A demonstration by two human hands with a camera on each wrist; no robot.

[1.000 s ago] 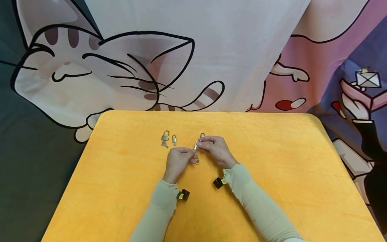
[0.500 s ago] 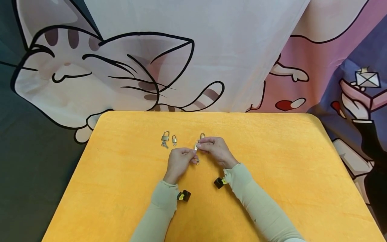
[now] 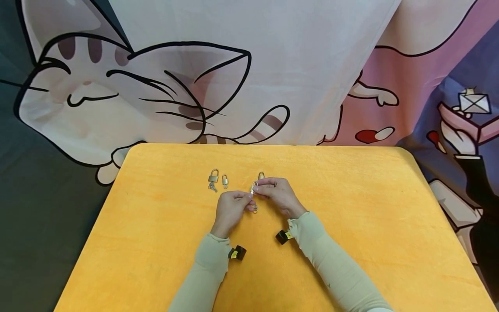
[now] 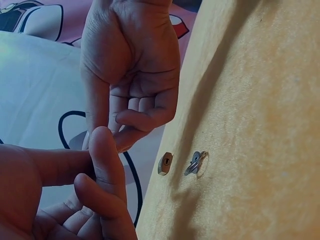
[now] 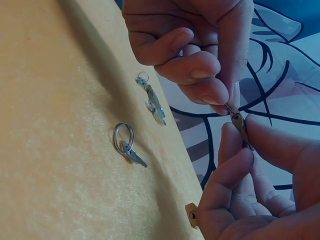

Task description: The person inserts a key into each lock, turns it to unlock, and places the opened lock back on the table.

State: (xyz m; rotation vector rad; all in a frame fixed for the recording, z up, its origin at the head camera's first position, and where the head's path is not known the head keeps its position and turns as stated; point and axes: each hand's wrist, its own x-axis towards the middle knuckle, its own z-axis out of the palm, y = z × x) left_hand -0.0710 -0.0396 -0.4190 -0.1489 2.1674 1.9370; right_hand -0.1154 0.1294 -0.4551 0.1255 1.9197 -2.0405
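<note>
My left hand (image 3: 234,209) and right hand (image 3: 277,194) meet fingertip to fingertip above the table, both pinching a small brass-toned metal piece (image 5: 237,119) with a round hole in it. In the head view, this metal piece (image 3: 252,188) has a loop at its far end; I cannot tell its exact kind. The left hand (image 4: 100,175) hides it in the left wrist view. A brass padlock (image 3: 261,175) lies just beyond the right fingertips. Under the hands, a split ring (image 5: 120,138) with a small key (image 5: 135,157) rests on the table.
Left of the hands, a larger padlock (image 3: 213,178) lies with several keys (image 3: 212,186) below it, beside a smaller padlock (image 3: 225,180). They sit on a yellow-covered table (image 3: 156,242). A cartoon-printed curtain (image 3: 304,86) hangs behind the table's far edge.
Both hands stay nearly in place, holding the metal piece between them, with only slight shifts of the fingers. The padlocks and keys on the table have not moved.
</note>
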